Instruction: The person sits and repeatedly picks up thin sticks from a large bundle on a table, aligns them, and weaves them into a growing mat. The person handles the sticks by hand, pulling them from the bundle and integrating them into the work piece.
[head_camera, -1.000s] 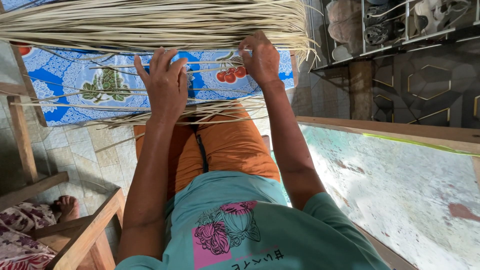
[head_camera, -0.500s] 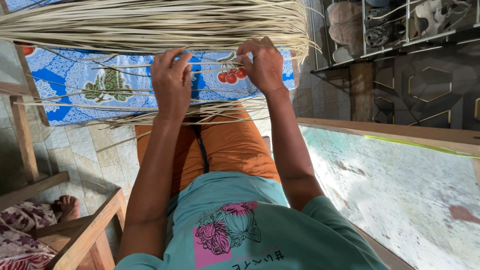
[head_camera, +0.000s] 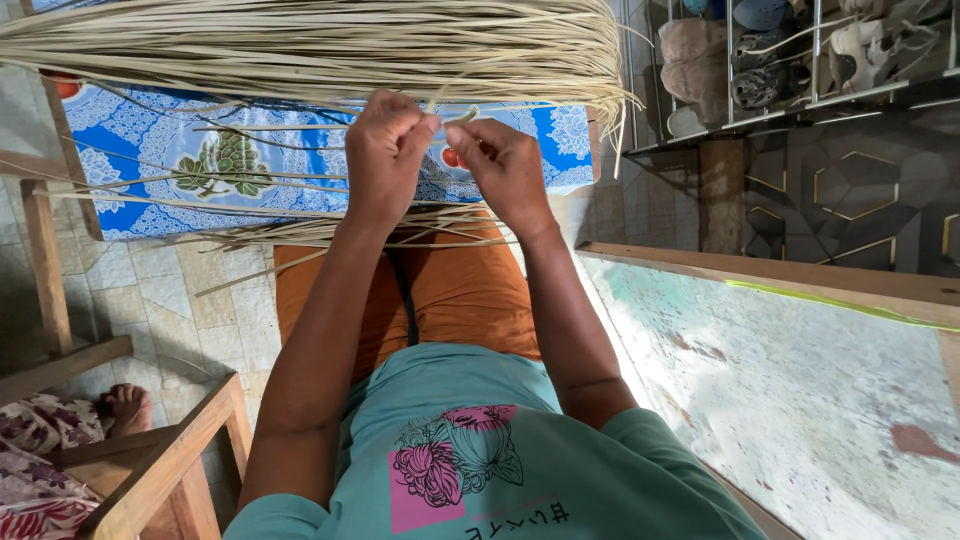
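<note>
Both hands have come together since half a second ago, when they lay apart and flatter on the strips. Left hand (head_camera: 385, 150) is now pinched narrow on a pale reed strip (head_camera: 462, 114); right hand (head_camera: 505, 165) is curled tight on the same strip, just below the big reed bundle (head_camera: 300, 50). Looks like a shift from sorting to working one strand. Loose strips (head_camera: 330, 232) lie below the bundle, across the blue patterned cloth (head_camera: 150, 150). Fingertips hidden behind knuckles; the strip's far end is lost in the bundle. Bundle cut off at left. Someone's foot (head_camera: 128, 408) far below the bundle, left.
</note>
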